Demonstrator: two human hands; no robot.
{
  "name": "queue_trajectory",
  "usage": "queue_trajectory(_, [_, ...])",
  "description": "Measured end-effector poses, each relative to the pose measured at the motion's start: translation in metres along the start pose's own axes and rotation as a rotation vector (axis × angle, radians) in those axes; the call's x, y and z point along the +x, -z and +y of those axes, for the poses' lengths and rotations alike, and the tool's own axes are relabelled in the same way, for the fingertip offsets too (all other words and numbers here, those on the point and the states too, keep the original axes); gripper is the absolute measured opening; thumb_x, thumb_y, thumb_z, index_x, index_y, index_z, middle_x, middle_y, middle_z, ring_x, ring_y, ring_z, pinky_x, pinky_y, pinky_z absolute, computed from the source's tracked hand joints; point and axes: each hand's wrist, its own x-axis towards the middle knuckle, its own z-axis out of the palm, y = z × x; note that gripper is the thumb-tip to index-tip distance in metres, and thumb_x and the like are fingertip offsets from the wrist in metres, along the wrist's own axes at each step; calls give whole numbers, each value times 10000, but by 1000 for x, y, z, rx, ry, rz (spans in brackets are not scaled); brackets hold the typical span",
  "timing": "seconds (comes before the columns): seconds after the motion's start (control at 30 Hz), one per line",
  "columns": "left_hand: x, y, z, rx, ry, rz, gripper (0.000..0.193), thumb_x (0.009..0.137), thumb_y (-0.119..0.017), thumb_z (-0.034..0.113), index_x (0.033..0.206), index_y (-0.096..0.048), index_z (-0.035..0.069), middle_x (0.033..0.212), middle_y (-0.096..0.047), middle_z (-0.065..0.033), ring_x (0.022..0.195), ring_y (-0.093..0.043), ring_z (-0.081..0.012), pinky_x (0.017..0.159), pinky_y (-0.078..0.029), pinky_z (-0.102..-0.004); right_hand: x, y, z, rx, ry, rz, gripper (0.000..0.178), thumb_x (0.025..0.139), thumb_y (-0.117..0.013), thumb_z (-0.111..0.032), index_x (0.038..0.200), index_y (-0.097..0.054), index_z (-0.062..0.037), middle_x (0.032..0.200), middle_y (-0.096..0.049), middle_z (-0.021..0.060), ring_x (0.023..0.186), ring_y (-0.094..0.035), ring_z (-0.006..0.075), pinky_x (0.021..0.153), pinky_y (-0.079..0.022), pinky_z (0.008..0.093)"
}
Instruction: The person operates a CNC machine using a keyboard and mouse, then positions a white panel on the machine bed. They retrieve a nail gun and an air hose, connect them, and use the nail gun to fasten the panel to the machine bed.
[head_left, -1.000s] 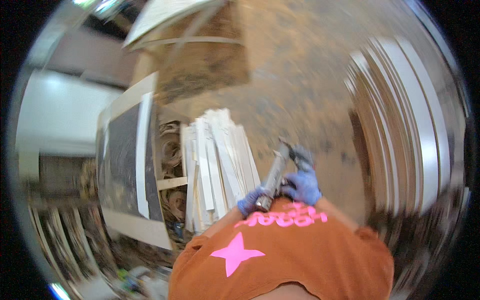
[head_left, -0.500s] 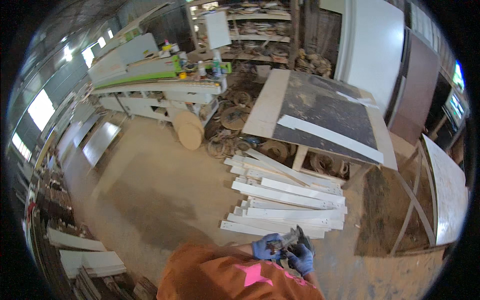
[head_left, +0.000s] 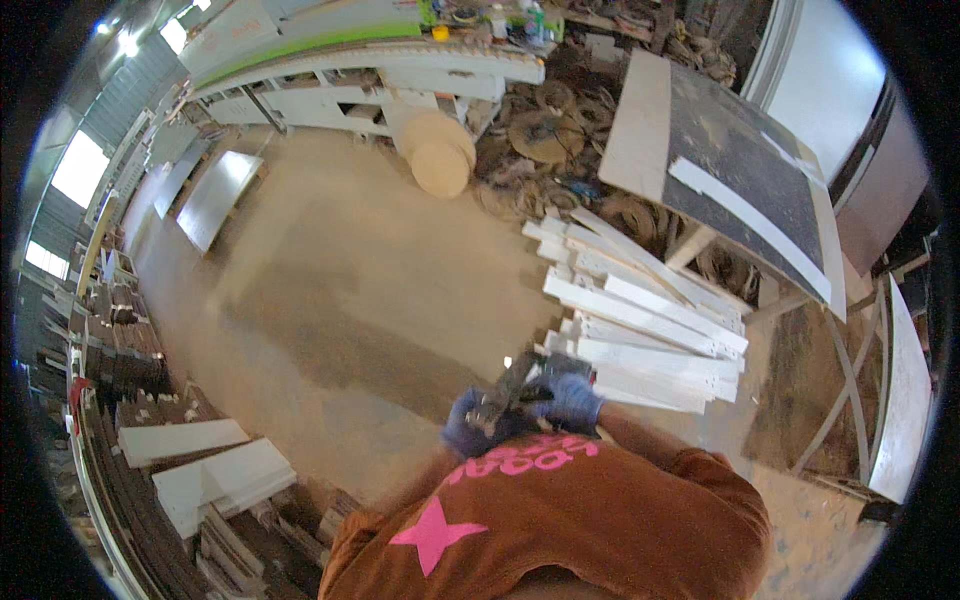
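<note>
You grip dark grey handheld tool [head_left: 512,388] with left hand [head_left: 463,424] and right hand [head_left: 571,402], both blue-gloved; exact finger placement blurred. Tool sits just left of near end of white strip pile [head_left: 620,311]. Dark-topped table [head_left: 728,140] beyond pile, rightward; round tan boards [head_left: 440,165] beyond pile, leftward.

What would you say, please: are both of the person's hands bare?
No, the left hand and the right hand both wear blue gloves around a dark tool.
</note>
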Motion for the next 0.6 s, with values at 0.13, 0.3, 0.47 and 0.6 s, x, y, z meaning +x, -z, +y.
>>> queue_trajectory(0.13, [-1, 69, 57, 369, -59, 51, 531, 842, -527, 448, 1167, -567, 29, 1083, -637, -157, 1053, -585, -261, 1000, -411, -443, 73, -1, -49, 24, -105, -56, 649, 754, -609, -662, 1202, -625, -193, 1199, -627, 132, 1123, -576, 326, 980, -403, 450])
queue_trajectory(0.3, [65, 133, 129, 806, -186, 97, 475, 845, -556, 481, 1137, -598, 108, 1073, -662, -100, 1044, -601, -211, 986, -404, -388, 176, 24, -45, 4, 32, -26, 582, 785, -631, -568, 1202, -620, -163, 1160, -640, 135, 1100, -582, 319, 966, -417, 435])
queue_trajectory(0.47, [105, 118, 248, 776, -200, -37, 398, 881, -517, 402, 1163, -587, 130, 1160, -621, -116, 1063, -585, -247, 943, -422, -389, 299, 104, -67, 170, 179, -95, 488, 788, -699, -416, 1178, -631, -131, 1056, -679, 125, 993, -639, 265, 909, -476, 385])
queue_trajectory(0.6, [141, 158, 347, -17, -3, -223, 420, 874, -549, 361, 1150, -572, 46, 1145, -607, -151, 988, -603, -267, 854, -491, -408, 387, 138, -95, 105, 144, -68, 581, 744, -697, -518, 1186, -620, -149, 1046, -677, 139, 973, -643, 298, 870, -485, 405])
